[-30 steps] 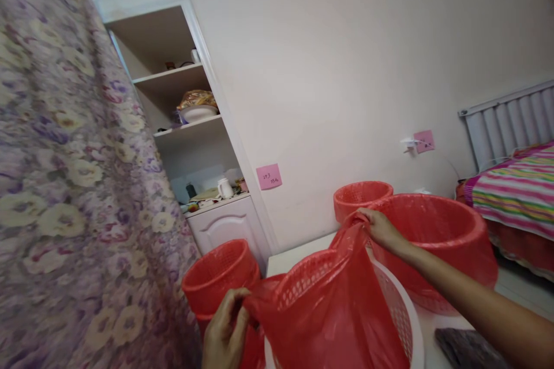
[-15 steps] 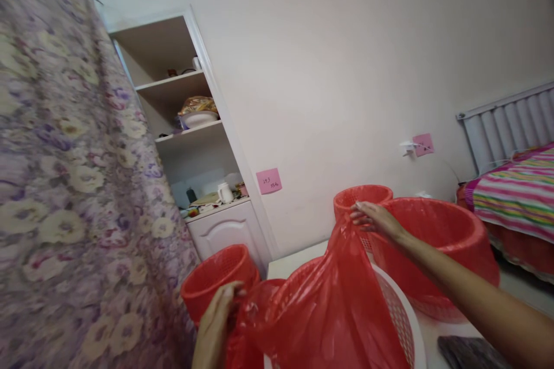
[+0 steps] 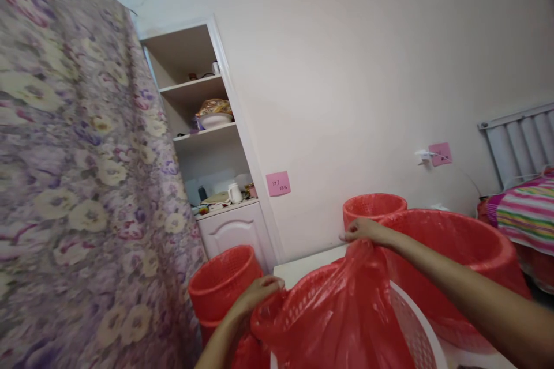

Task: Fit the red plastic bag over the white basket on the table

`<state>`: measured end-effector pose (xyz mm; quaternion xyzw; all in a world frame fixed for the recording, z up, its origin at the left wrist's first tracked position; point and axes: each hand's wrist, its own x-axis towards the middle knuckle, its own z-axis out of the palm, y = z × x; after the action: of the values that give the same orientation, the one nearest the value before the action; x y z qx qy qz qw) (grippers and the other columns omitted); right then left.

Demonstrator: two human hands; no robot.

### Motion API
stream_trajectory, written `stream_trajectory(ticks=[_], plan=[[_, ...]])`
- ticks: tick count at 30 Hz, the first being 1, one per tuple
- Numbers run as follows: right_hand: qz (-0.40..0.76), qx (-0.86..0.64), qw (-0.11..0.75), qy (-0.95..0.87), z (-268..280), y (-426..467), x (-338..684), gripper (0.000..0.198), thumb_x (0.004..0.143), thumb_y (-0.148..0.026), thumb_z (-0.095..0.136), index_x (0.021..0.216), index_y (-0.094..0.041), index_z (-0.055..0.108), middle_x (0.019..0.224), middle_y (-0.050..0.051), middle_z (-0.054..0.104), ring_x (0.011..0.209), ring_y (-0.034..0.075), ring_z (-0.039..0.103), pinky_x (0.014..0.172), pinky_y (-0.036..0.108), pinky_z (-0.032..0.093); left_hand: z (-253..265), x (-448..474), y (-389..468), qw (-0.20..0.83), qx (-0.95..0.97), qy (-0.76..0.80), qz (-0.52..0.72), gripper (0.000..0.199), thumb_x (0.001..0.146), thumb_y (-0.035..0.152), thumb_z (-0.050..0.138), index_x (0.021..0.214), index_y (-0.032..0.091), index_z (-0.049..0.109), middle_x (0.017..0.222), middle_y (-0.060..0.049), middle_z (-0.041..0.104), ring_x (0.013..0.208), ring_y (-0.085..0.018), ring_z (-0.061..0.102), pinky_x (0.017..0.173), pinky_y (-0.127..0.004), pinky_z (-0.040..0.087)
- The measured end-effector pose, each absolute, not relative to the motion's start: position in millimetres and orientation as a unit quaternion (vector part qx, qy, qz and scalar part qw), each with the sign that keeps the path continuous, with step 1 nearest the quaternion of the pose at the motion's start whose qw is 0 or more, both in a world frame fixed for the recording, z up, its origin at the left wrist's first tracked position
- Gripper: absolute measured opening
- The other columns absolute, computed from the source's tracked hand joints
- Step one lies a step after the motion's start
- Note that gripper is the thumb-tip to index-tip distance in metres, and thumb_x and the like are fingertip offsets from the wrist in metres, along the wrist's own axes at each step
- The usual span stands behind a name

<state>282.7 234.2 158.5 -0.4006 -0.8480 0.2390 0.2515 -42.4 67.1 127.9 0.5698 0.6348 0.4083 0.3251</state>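
Observation:
A translucent red plastic bag (image 3: pixel 341 311) is stretched over a white mesh basket (image 3: pixel 411 323) low in the middle of the view. My left hand (image 3: pixel 259 291) grips the bag's near-left edge beside a stack of red mesh baskets (image 3: pixel 220 282). My right hand (image 3: pixel 363 230) pinches the bag's far edge, held up in front of a large red lined basket (image 3: pixel 459 242). A smaller red basket (image 3: pixel 374 207) stands behind my right hand.
A flowered purple curtain (image 3: pixel 78 184) fills the left. White shelves (image 3: pixel 208 132) with a cupboard below stand against the wall, which bears pink notes (image 3: pixel 278 183). A striped bed cover (image 3: pixel 526 210) and a radiator (image 3: pixel 517 144) are at the right. The baskets stand on a white table (image 3: pixel 303 258).
The view has swung to the right. My left hand rose and moved right along the bag's edge; my right hand kept its hold on the far edge and pulled the bag tauter.

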Motion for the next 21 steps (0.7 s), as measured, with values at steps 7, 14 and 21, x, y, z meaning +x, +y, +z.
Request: stream_trajectory(ticks=[7, 14, 21], plan=[[0.135, -0.457, 0.154, -0.866, 135.2, 224.5, 286.0, 0.025, 0.085, -0.04, 0.063, 0.083, -0.016, 0.064, 0.085, 0.002, 0.067, 0.08, 0.017, 0.063, 0.078, 0.038, 0.051, 110.3, -60.8, 93.8, 0.337, 0.571, 0.64, 0.389, 0.02, 0.074, 0.03, 0.072, 0.079, 0.015, 0.061, 0.069, 0.004, 0.063, 0.061, -0.011, 0.058, 0.065, -0.03, 0.047], [0.126, -0.429, 0.213, -0.869, 118.2, 228.4, 287.4, 0.025, 0.085, -0.041, 0.06, 0.079, -0.016, 0.061, 0.078, 0.0, 0.063, 0.071, 0.015, 0.058, 0.067, 0.031, 0.047, 121.3, -52.3, 76.5, 0.318, 0.575, 0.662, 0.362, 0.05, 0.082, 0.063, 0.051, 0.077, 0.014, 0.065, 0.076, -0.003, 0.068, 0.073, -0.016, 0.063, 0.076, -0.035, 0.047], [0.153, -0.433, 0.265, -0.848, 110.7, 222.0, 278.6, 0.016, 0.087, -0.031, 0.054, 0.09, -0.016, 0.058, 0.08, 0.001, 0.062, 0.07, 0.015, 0.056, 0.066, 0.031, 0.042, 126.2, -47.0, 77.4, 0.313, 0.612, 0.686, 0.238, 0.016, 0.069, 0.019, 0.076, 0.07, 0.014, 0.061, 0.06, 0.008, 0.056, 0.053, -0.008, 0.05, 0.055, -0.024, 0.041]])
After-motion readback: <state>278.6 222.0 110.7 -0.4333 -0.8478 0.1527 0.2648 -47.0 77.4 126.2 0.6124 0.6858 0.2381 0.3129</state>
